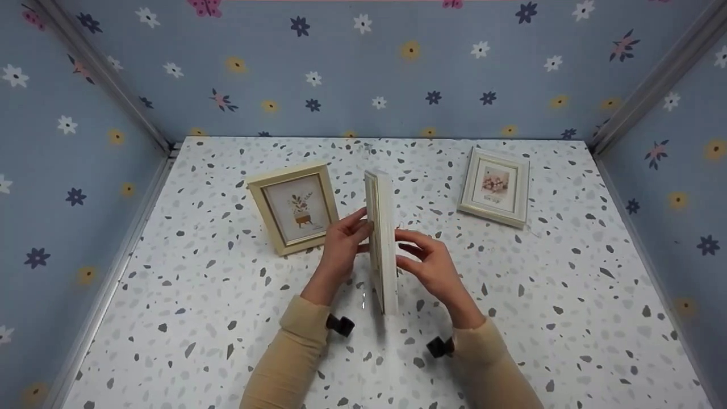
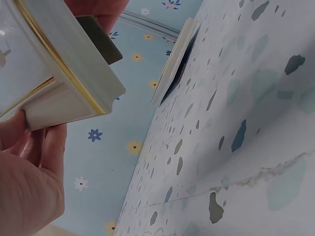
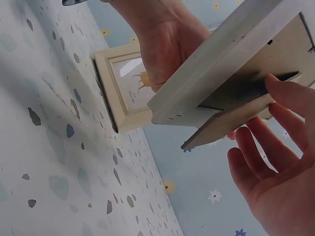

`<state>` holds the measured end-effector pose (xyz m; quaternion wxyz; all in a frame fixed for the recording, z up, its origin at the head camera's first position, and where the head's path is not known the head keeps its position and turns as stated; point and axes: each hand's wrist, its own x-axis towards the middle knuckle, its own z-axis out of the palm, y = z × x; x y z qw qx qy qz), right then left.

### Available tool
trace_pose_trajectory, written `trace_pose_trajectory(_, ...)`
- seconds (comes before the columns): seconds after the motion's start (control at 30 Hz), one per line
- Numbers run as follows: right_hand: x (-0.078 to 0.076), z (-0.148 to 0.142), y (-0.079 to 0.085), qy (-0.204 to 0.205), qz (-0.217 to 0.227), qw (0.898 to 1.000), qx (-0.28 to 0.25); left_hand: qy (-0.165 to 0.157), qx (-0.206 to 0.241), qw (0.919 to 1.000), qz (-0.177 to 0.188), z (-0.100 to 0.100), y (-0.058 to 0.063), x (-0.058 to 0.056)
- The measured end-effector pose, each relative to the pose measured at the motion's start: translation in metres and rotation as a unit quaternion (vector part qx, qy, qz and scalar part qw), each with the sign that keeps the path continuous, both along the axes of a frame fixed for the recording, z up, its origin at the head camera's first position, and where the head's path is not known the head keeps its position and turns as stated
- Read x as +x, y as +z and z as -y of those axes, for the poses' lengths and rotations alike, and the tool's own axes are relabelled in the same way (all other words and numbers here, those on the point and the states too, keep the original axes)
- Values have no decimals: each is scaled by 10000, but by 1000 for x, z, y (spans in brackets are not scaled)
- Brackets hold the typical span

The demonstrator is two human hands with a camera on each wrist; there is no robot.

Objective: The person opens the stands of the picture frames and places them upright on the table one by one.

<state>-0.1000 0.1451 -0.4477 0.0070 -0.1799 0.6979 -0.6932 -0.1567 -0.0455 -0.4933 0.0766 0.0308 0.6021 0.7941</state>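
Observation:
A cream picture frame point(image 1: 388, 272) is held up edge-on over the middle of the table. My left hand point(image 1: 339, 247) grips its side, thumb on the glass side in the left wrist view and fingers behind. At the frame's back, my right hand point(image 3: 283, 191) pinches the fold-out stand point(image 3: 236, 115), which is tilted away from the backing board point(image 3: 261, 61). The picture inside is mostly hidden. Just left of my left hand, a second cream frame point(image 1: 267, 196) with a potted-plant print stands upright.
A smaller white frame point(image 1: 466, 187) with a pink flower print lies at the back right of the speckled white table point(image 1: 227, 341). Blue flowered walls point(image 1: 341, 57) enclose the back and both sides.

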Motion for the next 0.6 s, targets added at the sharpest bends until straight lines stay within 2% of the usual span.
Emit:
trace_pose_trajectory(0.5, -3, -9, 2, 24, -21, 9997, 236, 40, -207, 9993, 320, 9, 1, -2)
trace_pose_trajectory(0.6, -7, -13, -8, 28, -103, 9994, 343, 36, -201, 9993, 314, 10, 0, -2)
